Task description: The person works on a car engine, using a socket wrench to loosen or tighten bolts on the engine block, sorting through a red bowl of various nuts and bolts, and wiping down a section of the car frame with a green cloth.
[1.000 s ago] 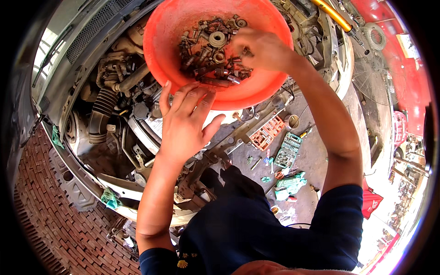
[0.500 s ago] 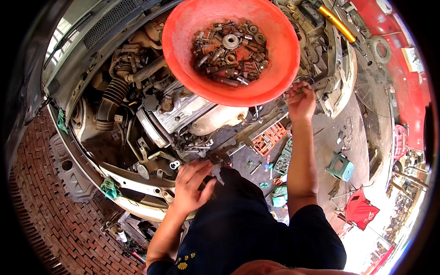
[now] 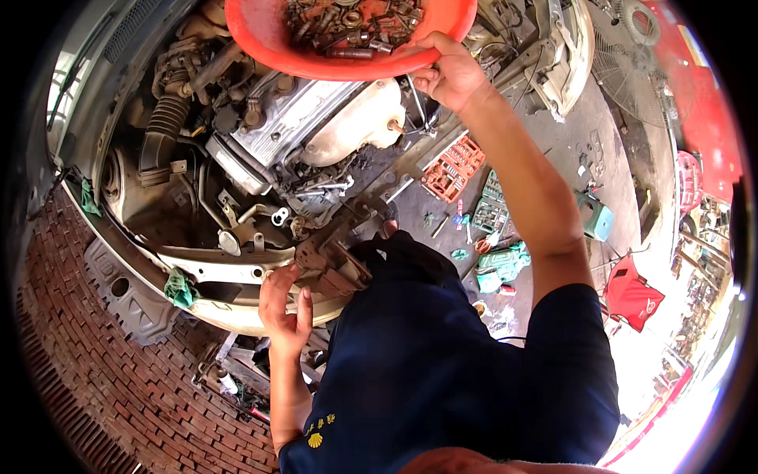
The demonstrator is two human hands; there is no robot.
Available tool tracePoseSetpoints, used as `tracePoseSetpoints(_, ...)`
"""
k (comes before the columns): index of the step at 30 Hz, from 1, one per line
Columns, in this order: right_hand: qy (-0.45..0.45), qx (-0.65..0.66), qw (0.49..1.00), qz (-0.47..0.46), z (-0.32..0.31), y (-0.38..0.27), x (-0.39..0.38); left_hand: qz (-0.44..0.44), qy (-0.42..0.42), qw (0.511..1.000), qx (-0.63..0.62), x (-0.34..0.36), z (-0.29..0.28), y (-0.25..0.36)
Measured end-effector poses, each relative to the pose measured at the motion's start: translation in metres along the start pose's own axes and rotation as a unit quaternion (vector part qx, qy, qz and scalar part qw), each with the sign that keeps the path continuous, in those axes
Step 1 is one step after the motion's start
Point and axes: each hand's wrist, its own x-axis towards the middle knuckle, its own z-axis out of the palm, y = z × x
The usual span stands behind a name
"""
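Right hand has moved from beside the red basin onto its rim, pinching it, probably for steadiness. The left hand, loosely spread, is beside the car's front bar. At upper centre, the basin likely keeps loose bolts together; it appears higher in the frame than earlier.

Basin blocks top ctr, room nearer — abv engine

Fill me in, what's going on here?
A person's right hand grips the rim of a red basin that holds loose metal parts, above an open engine bay. The left hand is near the car's front edge, loosely curled, nothing visible in it.
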Motion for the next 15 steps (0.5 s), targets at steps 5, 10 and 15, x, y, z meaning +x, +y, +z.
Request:
tracePoseSetpoints(5,-0.026,0.070,0.997,-0.012,-0.057,0.024,-0.068,-0.028,-0.006,1.000,0.000,-0.022,-0.017,-0.012)
tracePoseSetpoints(10,0.105,0.162,0.978,-0.082,-0.134,0.097,-0.221,-0.013,-0.035,0.999,0.033,-0.034,-0.033,-0.036)
tracePoseSetpoints(15,0.213,0.186,0.947,-0.151,-0.154,0.163,-0.339,0.127,-0.102,0.987,0.009,-0.021,-0.019,-0.052)
